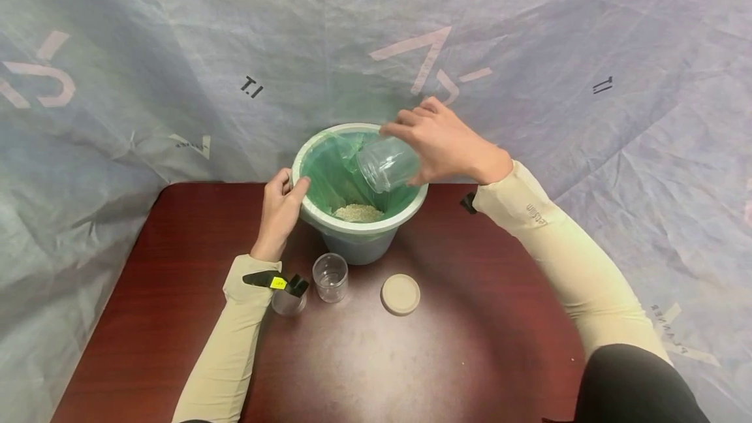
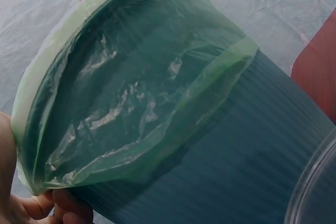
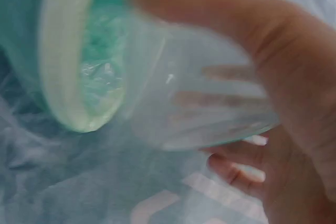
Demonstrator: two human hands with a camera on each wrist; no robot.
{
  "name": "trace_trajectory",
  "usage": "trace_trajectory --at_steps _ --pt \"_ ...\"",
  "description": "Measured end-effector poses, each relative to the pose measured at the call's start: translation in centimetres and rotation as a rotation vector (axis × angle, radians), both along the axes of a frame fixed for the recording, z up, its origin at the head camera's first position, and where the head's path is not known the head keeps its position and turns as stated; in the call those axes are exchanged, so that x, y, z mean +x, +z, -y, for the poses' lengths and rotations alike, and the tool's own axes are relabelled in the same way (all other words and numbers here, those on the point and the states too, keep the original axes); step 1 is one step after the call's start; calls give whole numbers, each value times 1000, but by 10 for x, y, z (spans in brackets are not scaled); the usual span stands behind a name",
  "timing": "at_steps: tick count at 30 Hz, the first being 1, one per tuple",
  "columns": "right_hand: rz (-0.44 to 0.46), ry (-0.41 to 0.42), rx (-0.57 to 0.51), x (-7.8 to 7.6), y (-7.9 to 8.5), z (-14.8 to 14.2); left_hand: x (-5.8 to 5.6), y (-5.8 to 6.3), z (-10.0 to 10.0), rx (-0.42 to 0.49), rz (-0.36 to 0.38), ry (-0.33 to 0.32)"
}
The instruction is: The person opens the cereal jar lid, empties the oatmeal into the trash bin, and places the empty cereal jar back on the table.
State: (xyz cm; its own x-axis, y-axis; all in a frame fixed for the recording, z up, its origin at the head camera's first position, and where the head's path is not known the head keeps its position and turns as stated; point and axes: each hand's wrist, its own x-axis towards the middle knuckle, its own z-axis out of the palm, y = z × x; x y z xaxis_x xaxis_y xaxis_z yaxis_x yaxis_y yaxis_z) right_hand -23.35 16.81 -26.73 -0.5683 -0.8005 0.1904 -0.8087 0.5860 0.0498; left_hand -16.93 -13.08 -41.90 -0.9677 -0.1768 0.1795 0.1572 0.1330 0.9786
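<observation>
A bin (image 1: 358,248) with a pale rim and a green plastic liner (image 2: 131,93) stands at the far side of the table, a heap of pale grains (image 1: 358,213) at its bottom. My left hand (image 1: 279,211) grips the bin's left rim, thumb over the top and fingers curled outside below it. Above the bin's right side my right hand (image 1: 443,139) holds a clear jar (image 1: 389,163), fingers and thumb wrapped round it. The jar is tipped, mouth toward the bin's inside, and looks empty. In the right wrist view the clear jar (image 3: 199,87) shows fingers through its wall.
In front of the bin stands a small clear cup (image 1: 331,277). Left of it another clear container (image 1: 288,303) is partly hidden by the left wrist strap. A round beige lid (image 1: 401,294) lies on the dark red table (image 1: 470,358). A grey sheet (image 1: 294,31) hangs close behind.
</observation>
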Motion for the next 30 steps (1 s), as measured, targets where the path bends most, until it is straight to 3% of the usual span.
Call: trace_trajectory --at_steps 3,12,20,30 --pt "23 -26 77 1 -2 -2 1 -1 0 -5 0 1" --pt "148 -80 -30 -3 -9 -12 -1 1 -1 -17 -2 22" --pt "277 -140 -316 3 -21 -25 -2 -1 -2 -15 12 6" --pt "353 -185 -626 15 -36 -44 -4 -1 -1 -5 7 -1"
